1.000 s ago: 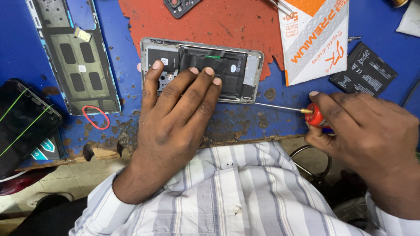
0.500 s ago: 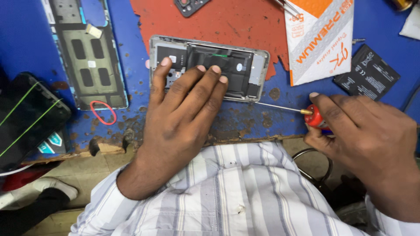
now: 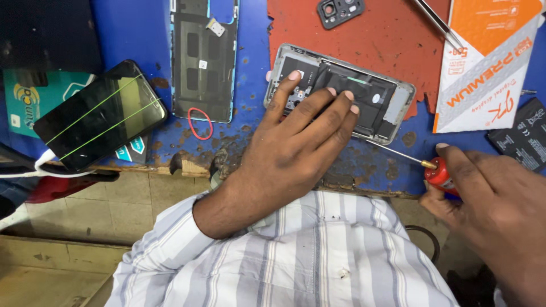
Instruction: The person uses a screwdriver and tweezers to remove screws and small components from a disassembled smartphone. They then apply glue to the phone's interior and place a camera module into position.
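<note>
Pressing flat w/ spread fingers, left hand [image 3: 296,148] pins opened phone [image 3: 364,91] on blue bench [image 3: 142,34]; right hand [image 3: 489,199] clamped on red screwdriver [image 3: 439,173], tip at phone edge.

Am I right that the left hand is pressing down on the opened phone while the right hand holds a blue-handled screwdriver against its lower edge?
Not quite: the head view shows the screwdriver has a red handle, not blue. The rest holds: the left hand presses on the opened phone, and the right hand holds the screwdriver to its lower edge.
</note>
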